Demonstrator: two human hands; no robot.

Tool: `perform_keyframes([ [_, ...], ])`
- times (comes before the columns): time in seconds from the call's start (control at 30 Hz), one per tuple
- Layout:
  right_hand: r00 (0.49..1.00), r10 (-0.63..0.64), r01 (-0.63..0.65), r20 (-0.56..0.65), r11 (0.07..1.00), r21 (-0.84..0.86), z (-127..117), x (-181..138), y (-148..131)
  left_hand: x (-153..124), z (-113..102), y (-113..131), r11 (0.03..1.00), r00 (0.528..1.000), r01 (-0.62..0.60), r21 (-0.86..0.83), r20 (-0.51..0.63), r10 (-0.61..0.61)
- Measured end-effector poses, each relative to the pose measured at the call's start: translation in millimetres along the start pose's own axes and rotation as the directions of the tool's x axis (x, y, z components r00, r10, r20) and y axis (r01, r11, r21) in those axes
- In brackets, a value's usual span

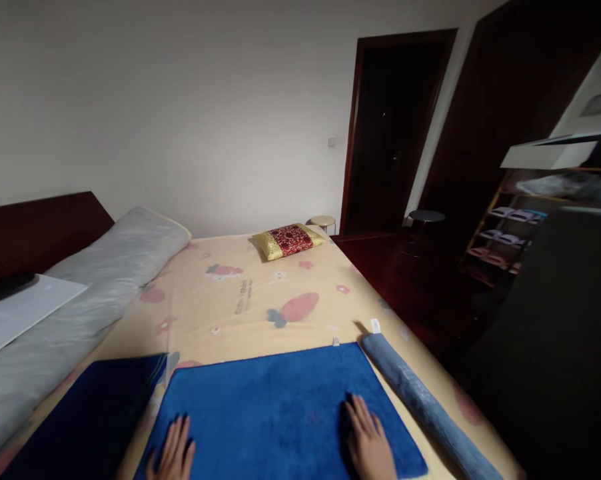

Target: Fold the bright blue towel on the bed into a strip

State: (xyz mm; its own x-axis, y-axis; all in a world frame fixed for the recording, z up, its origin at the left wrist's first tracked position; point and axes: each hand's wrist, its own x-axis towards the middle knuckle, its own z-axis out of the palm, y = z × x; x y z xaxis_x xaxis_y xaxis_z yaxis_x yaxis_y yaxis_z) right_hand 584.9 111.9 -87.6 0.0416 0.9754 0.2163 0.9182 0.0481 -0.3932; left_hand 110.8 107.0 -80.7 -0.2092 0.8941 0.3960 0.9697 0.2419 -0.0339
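Observation:
A bright blue towel point(275, 407) lies spread flat on the bed point(260, 300) in front of me. My left hand point(173, 452) rests flat on its near left part, fingers stretched out. My right hand point(370, 441) lies flat on its near right part, fingers together and extended. Neither hand holds anything. A rolled grey-blue towel point(423, 403) lies just right of the blue towel, along the bed's right edge. A dark navy towel point(90, 420) lies spread to the left.
The bed has a yellow sheet with carrot prints. A long grey pillow point(95, 287) runs along the left by the dark headboard point(35, 230). A red-and-gold cushion point(286, 241) sits at the far end. Dark doors, stools and a shoe rack point(505, 243) stand right.

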Motion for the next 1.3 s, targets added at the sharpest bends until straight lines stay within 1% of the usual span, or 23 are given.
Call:
perform_keyframes([
  [0.03, 0.999, -0.016, 0.016, 0.049, 1.000, 0.005, 6.2, 1.8, -23.6, 4.0, 0.0, 20.1, 0.998, 0.998, -0.060, -0.025, 0.032, 0.061],
  [0.07, 0.995, -0.049, 0.046, 0.090, 0.999, 0.027, 14.7, 2.7, -47.6, 8.8, -1.4, 42.0, 0.987, 0.983, -0.144, -0.076, 0.101, 0.151],
  [0.13, 0.983, -0.112, 0.099, 0.147, 0.991, 0.087, 35.3, 2.0, -93.6, 19.8, -7.5, 89.0, 0.942, 0.921, -0.266, -0.205, 0.233, 0.311],
  [0.2, 0.977, -0.155, 0.133, 0.146, 0.979, 0.152, 53.7, -1.2, -132.2, 30.5, -15.8, 134.4, 0.890, 0.856, -0.321, -0.322, 0.303, 0.419],
  [0.27, 0.974, -0.207, 0.178, 0.095, 0.952, 0.248, 61.9, -4.7, -156.1, 39.9, -22.1, 171.6, 0.855, 0.787, -0.336, -0.396, 0.381, 0.485],
  [0.33, 0.969, -0.244, 0.219, 0.029, 0.913, 0.343, 56.5, -4.8, -160.3, 48.3, -24.0, 196.1, 0.836, 0.725, -0.336, -0.433, 0.447, 0.524],
  [0.37, 0.969, -0.246, 0.226, 0.005, 0.898, 0.377, 49.3, -2.2, -154.8, 52.5, -23.2, 203.3, 0.833, 0.705, -0.337, -0.440, 0.468, 0.532],
  [0.43, 0.977, -0.213, 0.199, -0.011, 0.892, 0.407, 28.8, 10.6, -131.6, 61.2, -18.7, 209.3, 0.829, 0.695, -0.345, -0.441, 0.474, 0.541],
  [0.53, 0.995, -0.098, 0.095, -0.016, 0.895, 0.435, -7.9, 51.1, -78.7, 75.7, -7.8, 206.8, 0.805, 0.721, -0.395, -0.442, 0.394, 0.570],
  [0.63, 0.997, 0.061, -0.030, -0.045, 0.866, 0.500, -40.8, 108.8, -22.8, 91.8, 2.3, 205.8, 0.773, 0.767, -0.452, -0.444, 0.248, 0.591],
  [0.7, 0.982, 0.183, -0.123, -0.051, 0.813, 0.569, -56.4, 145.4, 8.9, 103.4, 7.0, 209.7, 0.761, 0.796, -0.476, -0.441, 0.151, 0.586],
  [0.73, 0.973, 0.229, -0.160, -0.038, 0.777, 0.608, -61.7, 160.7, 22.1, 109.2, 8.8, 212.5, 0.759, 0.806, -0.481, -0.438, 0.120, 0.580],
  [0.83, 0.949, 0.313, -0.249, 0.045, 0.652, 0.716, -68.4, 190.5, 51.6, 125.3, 13.8, 220.6, 0.766, 0.820, -0.475, -0.433, 0.098, 0.564],
  [0.97, 0.926, 0.321, -0.331, 0.201, 0.429, 0.841, -65.3, 205.0, 75.2, 138.0, 20.7, 223.5, 0.774, 0.828, -0.460, -0.435, 0.106, 0.551],
  [1.03, 0.918, 0.308, -0.352, 0.249, 0.345, 0.870, -62.4, 208.9, 82.7, 140.4, 23.1, 222.7, 0.782, 0.835, -0.447, -0.435, 0.110, 0.539],
  [1.17, 0.908, 0.282, -0.376, 0.309, 0.231, 0.897, -58.3, 215.1, 87.7, 142.4, 23.9, 221.3, 0.788, 0.837, -0.437, -0.434, 0.125, 0.533],
  [1.3, 0.905, 0.268, -0.384, 0.331, 0.175, 0.907, -61.6, 217.1, 81.1, 146.4, 21.8, 221.8, 0.798, 0.831, -0.428, -0.425, 0.163, 0.532],
])
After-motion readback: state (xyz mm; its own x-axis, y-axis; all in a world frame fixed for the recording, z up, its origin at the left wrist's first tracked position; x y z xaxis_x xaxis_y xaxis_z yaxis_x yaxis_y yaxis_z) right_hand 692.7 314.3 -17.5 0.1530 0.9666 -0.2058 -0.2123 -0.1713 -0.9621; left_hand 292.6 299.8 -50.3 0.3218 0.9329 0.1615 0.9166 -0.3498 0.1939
